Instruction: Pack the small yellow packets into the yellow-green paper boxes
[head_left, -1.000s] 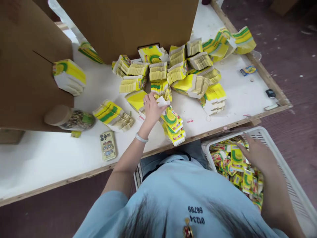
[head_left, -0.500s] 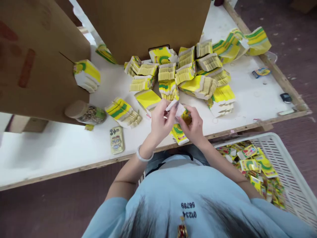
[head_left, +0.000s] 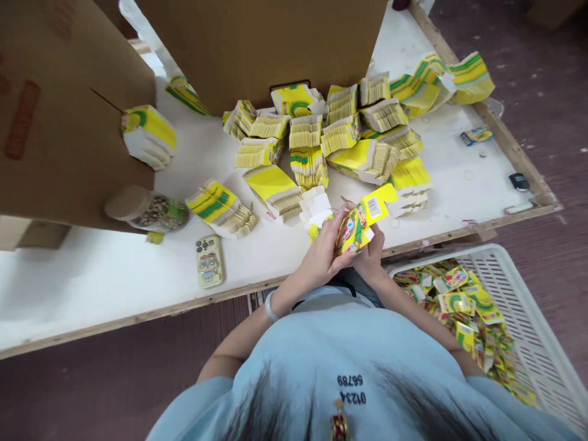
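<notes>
Both my hands are around a small yellow and green carton, with a printed picture and a barcode on its end flap. My left hand is closed on its left side. Lower down and to the right, my right hand grips the same carton, its fingers partly hidden behind it. Beside my left hand, white carton flaps show on the table, with a bit of yellow below them. Just beyond lies a stack of flattened yellow cartons.
More bundles of flat cartons lie across the white table before large cardboard boxes. A lidded jar and a phone are at left. A white plastic basket of folded cartons stands at lower right.
My hands have moved slightly right and down. The carton, mostly covered by my fingers before, now shows its printed side and barcode flap. White flaps now lie to the left of my hands.
</notes>
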Demonstrator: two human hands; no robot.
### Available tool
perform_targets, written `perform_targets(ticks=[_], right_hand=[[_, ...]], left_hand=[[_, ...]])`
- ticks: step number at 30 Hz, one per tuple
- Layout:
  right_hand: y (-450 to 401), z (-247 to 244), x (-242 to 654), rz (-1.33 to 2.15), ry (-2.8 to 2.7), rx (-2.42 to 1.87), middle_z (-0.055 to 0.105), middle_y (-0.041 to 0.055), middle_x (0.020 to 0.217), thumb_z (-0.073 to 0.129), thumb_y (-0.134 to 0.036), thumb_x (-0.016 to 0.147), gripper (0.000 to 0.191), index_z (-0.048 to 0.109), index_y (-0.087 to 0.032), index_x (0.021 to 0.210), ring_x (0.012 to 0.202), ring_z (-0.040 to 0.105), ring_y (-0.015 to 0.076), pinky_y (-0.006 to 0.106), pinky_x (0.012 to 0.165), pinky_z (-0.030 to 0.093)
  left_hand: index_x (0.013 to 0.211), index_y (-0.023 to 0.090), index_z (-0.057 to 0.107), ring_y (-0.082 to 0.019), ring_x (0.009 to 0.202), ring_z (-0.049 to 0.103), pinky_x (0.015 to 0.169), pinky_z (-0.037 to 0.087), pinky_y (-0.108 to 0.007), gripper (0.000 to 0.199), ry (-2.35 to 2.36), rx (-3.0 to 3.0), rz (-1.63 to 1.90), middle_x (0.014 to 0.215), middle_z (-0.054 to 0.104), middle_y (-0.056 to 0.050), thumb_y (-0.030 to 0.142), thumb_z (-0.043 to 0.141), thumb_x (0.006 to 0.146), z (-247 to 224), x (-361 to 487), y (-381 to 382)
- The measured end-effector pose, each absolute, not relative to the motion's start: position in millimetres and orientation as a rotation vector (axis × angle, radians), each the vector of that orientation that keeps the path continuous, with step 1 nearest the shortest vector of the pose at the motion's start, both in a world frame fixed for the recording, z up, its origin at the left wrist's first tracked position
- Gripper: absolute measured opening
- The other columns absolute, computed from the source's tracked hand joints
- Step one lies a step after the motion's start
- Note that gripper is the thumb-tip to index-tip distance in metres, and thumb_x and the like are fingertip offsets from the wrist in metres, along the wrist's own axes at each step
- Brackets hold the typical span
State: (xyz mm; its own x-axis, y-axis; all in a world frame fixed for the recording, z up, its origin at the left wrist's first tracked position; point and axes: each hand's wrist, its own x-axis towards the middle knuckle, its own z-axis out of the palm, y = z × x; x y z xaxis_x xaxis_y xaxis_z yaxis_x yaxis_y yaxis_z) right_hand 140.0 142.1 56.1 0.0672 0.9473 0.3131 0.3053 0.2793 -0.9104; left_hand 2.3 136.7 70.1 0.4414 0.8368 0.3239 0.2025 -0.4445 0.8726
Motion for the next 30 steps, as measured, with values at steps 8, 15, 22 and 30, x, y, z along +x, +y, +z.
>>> perform_targets(ticks=[8,15,22,30], right_hand=[[148.5,71.3,126.4,0.812,-1.087,-1.229,0.067,0.0004,0.077,0.058,-0.053,0.093,0.033,0.062,-0.021,0.087,0.071,0.063,0.0154,0.027,0.066,0.052],[130.4,64.1,126.0,1.021,-0.924,-1.169,0.066,-0.0061,0.069,0.072,-0.044,0.087,0.036,0.051,-0.026,0.111,0.058,0.062,0.012,0.023,0.058,0.051],[97.6,53.6,141.5,1.171,-1.102,-1.16,0.074,0.002,0.086,0.07,-0.038,0.089,0.025,0.065,-0.024,0.11,0.068,0.067,0.0136,0.024,0.06,0.054],[89.3,44.0,148.5,1.082,-1.252,-1.203,0.072,0.0029,0.087,0.059,-0.04,0.096,0.02,0.064,-0.023,0.106,0.075,0.069,0.0161,0.028,0.067,0.057]], left_hand=[[0.141,0.019,0.048,-0.028,0.098,0.068,0.085,0.055,-0.041,0.052,1.127,1.679,1.018,0.114,0.069,-0.015,0.052,0.034,0.103,69.6,-4.5,128.9],[0.15,0.029,0.031,-0.025,0.11,0.066,0.09,0.056,-0.039,0.054,1.07,1.316,1.18,0.134,0.061,-0.012,0.049,0.044,0.102,61.3,1.9,112.6],[0.148,0.026,0.033,-0.017,0.073,0.064,0.069,0.054,-0.031,0.056,0.926,1.035,1.002,0.095,0.069,-0.005,0.049,0.05,0.1,55.8,-17.7,85.1],[0.125,0.021,0.055,-0.018,0.083,0.064,0.078,0.052,-0.032,0.039,0.965,1.191,1.073,0.096,0.069,-0.006,0.05,0.045,0.101,54.3,-21.5,89.0]])
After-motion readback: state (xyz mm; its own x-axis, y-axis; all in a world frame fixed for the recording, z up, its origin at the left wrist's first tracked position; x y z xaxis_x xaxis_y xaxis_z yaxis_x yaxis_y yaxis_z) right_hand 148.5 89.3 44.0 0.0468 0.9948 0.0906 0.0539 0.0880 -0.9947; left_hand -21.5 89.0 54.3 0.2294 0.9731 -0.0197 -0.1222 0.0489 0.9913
